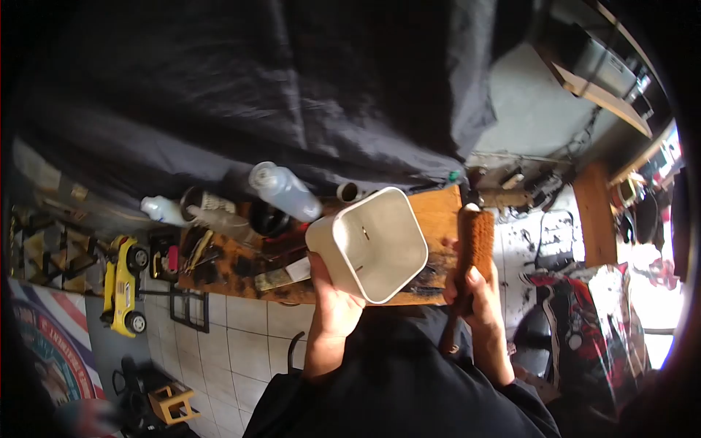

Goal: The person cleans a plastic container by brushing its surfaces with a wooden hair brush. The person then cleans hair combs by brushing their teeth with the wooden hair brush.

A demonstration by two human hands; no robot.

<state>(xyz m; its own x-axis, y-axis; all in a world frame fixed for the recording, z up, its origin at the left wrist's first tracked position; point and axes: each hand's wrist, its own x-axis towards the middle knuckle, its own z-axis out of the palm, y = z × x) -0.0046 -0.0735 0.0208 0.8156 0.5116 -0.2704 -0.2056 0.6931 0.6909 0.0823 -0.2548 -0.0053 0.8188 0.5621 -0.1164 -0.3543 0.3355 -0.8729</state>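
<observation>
My left hand (pixel 334 310) grips a cream-coloured square container (pixel 391 244) with rounded corners, its open mouth tilted toward me. Inside, on its wall, a small slot-like mark shows. In my right hand (pixel 482 299) is a brush (pixel 479 241) with orange-brown bristles and a dark wooden handle; the thumb presses along its side and the fingers wrap round it. The brush is held upright to the right of the container, apart from it. Both are above a worn wooden table (pixel 442 208).
On the table stand a translucent bottle (pixel 285 190), a white bottle (pixel 162 210), a small cup (pixel 348 192) and a black bowl (pixel 269 219). A black sheet (pixel 241 95) hangs behind. Left are a yellow toy car (pixel 124 286) and a small wooden stool (pixel 173 403); right, a wooden post (pixel 595 212).
</observation>
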